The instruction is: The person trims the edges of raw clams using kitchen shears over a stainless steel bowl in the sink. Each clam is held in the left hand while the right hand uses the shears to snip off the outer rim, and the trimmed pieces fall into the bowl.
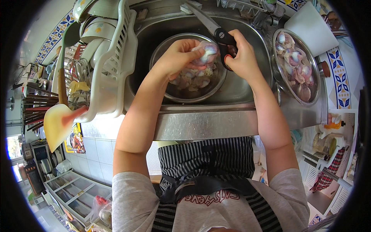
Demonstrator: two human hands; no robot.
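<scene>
My left hand (181, 56) holds a raw, pinkish-white gizzard (207, 52) above a round metal bowl (158, 52) in the sink. More raw gizzard pieces (192, 79) lie in that bowl. In my right hand (245, 58) is a pair of black-handled scissors (221, 34), its long blades pointing up and left, away from me. The blades do not touch the piece. Whether they are slightly apart is hard to tell. On the counter to the right, an oval-looking metal bowl (316, 87) holds several more raw gizzards (298, 62).
The stainless steel sink (246, 94) surrounds the left bowl. A white plastic dish rack (116, 63) with bowls and utensils stands to its left. The faucet (262, 20) is at the back right, near a white container (311, 29). The steel counter edge (205, 124) runs before me.
</scene>
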